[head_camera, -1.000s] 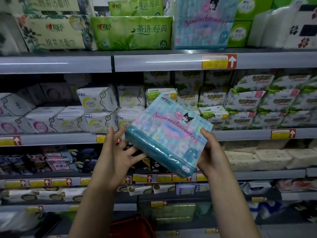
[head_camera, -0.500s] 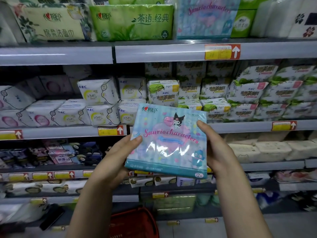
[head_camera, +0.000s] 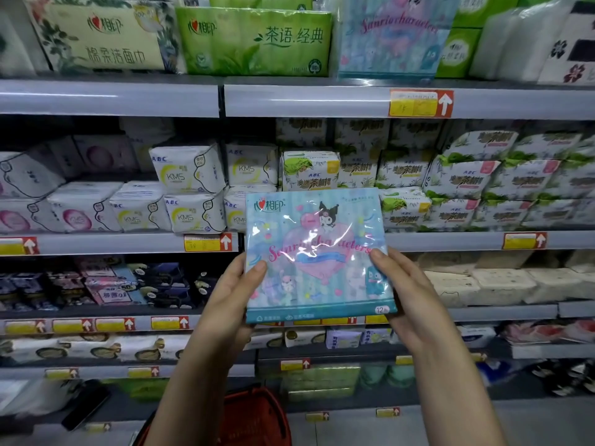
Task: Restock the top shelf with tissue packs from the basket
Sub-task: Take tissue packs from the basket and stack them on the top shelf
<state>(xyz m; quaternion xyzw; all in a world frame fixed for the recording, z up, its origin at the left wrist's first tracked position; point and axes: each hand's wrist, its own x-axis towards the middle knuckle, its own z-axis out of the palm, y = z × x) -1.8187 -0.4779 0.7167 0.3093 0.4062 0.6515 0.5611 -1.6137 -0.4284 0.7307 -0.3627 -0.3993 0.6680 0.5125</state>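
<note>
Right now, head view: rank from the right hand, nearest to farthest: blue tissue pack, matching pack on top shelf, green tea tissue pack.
From the right hand:
1. blue tissue pack, held, at its left.
2. matching pack, top shelf, straight above.
3. green tea tissue pack, top shelf, up-left.

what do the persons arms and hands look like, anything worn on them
Both forearms are bare right down to the frame's lower edge, with no sleeves in view. The left hand and the right hand wear no gloves, and no watch or bracelet shows on either wrist. The fingernails look short and unpainted.
</note>
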